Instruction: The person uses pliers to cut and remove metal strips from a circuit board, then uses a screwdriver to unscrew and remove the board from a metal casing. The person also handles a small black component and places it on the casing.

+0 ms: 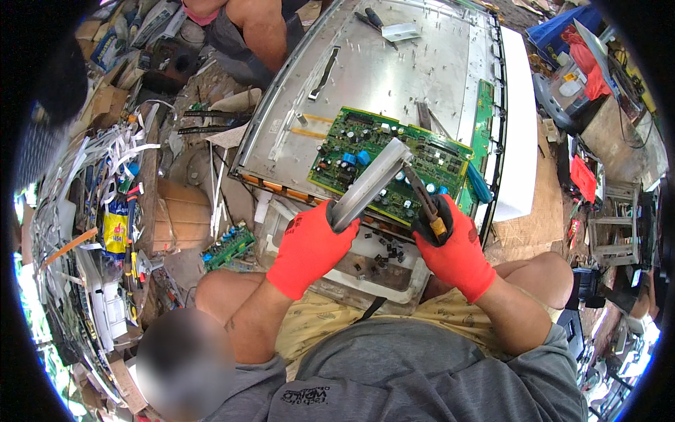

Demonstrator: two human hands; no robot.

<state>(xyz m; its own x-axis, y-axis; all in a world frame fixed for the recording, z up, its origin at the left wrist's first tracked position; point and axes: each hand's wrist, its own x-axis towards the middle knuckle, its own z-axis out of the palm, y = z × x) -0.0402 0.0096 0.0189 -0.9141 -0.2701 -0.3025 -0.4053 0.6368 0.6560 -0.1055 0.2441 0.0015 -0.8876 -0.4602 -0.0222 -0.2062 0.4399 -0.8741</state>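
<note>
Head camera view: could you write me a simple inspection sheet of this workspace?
Surface: large metal panel, with a green circuit board on it.
Things in hand: a metal bar and a yellow-handled tool; whether they touch is unclear.
Clutter: small black parts scattered near the person; a smaller green board at left.
Hands: gloved left hand closed around the bar; gloved right hand closed around the tool's handle.
Cables: what looks like a thin dark cord, far right.
Surroundings: another person's knee, upper left; cardboard box, left.

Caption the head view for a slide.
Left hand holds a metal bar, right hand a tool, over a circuit board.
</note>
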